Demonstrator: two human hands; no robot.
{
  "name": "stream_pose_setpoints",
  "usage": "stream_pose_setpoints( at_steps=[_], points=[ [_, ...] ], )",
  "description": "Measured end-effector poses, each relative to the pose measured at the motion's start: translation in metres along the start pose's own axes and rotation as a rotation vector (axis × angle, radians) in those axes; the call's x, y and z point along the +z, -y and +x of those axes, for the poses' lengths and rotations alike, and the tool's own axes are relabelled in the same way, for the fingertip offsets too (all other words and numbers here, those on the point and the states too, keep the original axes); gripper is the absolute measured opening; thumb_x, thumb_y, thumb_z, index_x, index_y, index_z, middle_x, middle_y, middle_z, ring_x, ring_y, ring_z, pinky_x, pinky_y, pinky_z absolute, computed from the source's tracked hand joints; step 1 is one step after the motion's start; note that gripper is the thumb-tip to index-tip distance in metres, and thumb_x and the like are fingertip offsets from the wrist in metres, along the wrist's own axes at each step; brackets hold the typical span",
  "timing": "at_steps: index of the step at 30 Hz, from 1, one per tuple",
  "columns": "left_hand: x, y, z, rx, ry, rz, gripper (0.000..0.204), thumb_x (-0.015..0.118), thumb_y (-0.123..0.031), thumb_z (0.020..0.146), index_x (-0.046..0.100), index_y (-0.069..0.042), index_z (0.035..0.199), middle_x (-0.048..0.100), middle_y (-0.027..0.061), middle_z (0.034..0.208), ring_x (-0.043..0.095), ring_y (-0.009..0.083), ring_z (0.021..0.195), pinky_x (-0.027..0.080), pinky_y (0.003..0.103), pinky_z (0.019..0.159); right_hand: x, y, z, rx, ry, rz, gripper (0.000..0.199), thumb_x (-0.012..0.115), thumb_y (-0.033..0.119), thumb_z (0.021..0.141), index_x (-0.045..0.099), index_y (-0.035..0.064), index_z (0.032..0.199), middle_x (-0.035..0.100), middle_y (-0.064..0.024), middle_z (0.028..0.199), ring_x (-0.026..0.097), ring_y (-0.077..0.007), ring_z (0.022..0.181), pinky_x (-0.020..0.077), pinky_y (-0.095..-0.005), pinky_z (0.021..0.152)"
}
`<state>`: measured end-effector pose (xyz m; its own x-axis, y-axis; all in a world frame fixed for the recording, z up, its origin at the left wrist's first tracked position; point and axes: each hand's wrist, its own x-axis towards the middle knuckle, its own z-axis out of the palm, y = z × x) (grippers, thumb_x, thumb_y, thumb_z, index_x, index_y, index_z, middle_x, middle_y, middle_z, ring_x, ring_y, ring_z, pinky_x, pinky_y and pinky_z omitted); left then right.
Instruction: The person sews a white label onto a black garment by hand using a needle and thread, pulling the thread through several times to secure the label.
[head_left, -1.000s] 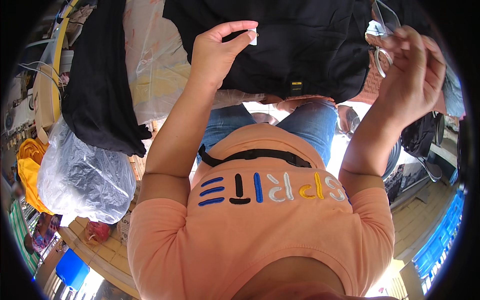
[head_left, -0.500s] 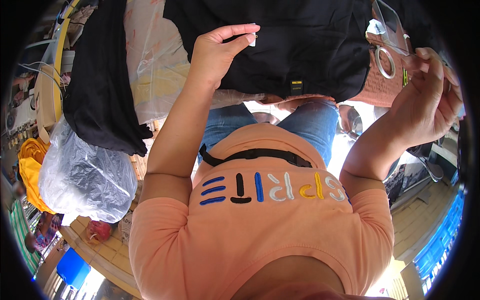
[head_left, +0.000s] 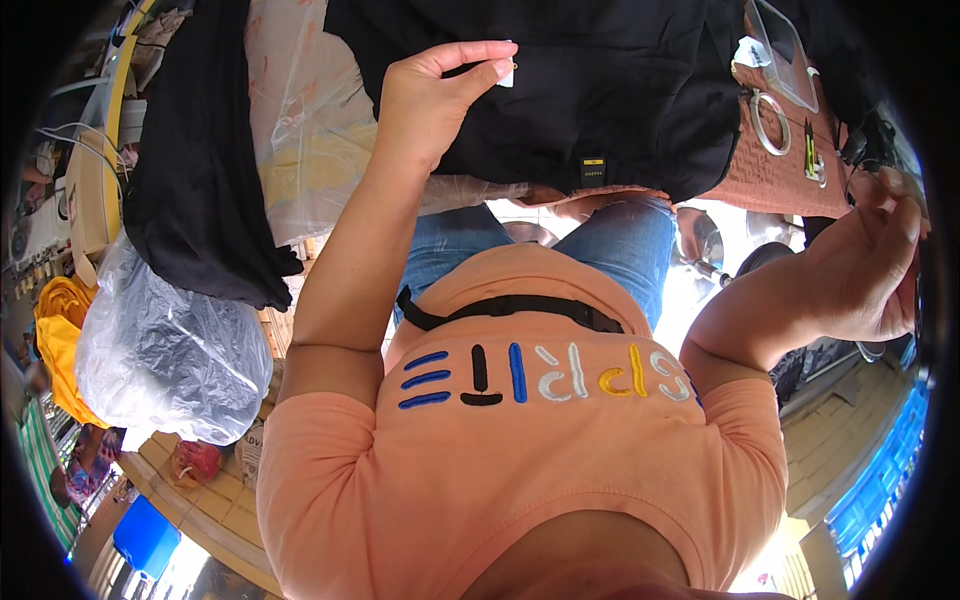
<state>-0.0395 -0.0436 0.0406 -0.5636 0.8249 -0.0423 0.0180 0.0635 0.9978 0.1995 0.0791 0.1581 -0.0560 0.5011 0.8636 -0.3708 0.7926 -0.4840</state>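
Note:
Black cloth lies spread over the table in front of me, with a small black label with a yellow band near its front edge. Above the cloth, my left hand pinches a small white tag with a tiny gold-coloured bit on it. Out at the far right, my right hand is raised off the table with its fingertips pressed together. What it pinches, if anything, is too dark and small to make out at the picture's rim.
On the table's right side are a white ring, a clear plastic box and small yellow-green snips. More black fabric hangs at the left, above a clear plastic bag. Clear sheeting covers the table's left part.
My right hand has moved outward to the right and toward me, uncovering the snips. My left hand has shifted slightly away from me, still pinching the white tag.

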Motion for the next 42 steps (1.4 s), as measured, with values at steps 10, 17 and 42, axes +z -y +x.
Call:
stream_pose_setpoints(
  at_steps=[10,17,42],
  points=[
    [-0.004,-0.004,-0.011,-0.101,0.052,-0.135,0.024,0.069,-0.006,0.081,0.067,0.0,0.104,0.067,0.009,0.103,0.063,0.0118,0.09,0.048,0.024,0.085,0.035,-0.06,-0.082,0.583,0.422,0.013,0.018,0.062,-0.008,0.082,0.064,0.0006,0.098,0.064,-0.0072,0.092,0.061,-0.0106,0.081,0.0489,-0.0215,0.074],
    [-0.004,-0.003,-0.015,-0.047,0.081,-0.102,0.025,0.072,-0.008,0.078,0.07,-0.005,0.103,0.068,0.0022,0.089,0.059,0.0041,0.079,0.046,0.018,0.075,0.071,-0.072,-0.115,0.724,0.564,0.028,0.018,0.061,-0.002,0.084,0.066,0.0042,0.101,0.06,-0.0015,0.084,0.06,-0.0079,0.075,0.0479,-0.0206,0.067],
    [0.003,-0.001,-0.014,-0.059,0.003,-0.217,0.024,0.067,-0.014,0.084,0.068,0.002,0.103,0.068,0.0079,0.097,0.06,0.0082,0.088,0.045,0.02,0.082,0.078,-0.079,-0.115,0.643,0.642,0.027,0.013,0.059,0.001,0.088,0.066,0.0013,0.099,0.059,-0.0031,0.09,0.057,-0.0085,0.075,0.0469,-0.0194,0.068]
  ],
)
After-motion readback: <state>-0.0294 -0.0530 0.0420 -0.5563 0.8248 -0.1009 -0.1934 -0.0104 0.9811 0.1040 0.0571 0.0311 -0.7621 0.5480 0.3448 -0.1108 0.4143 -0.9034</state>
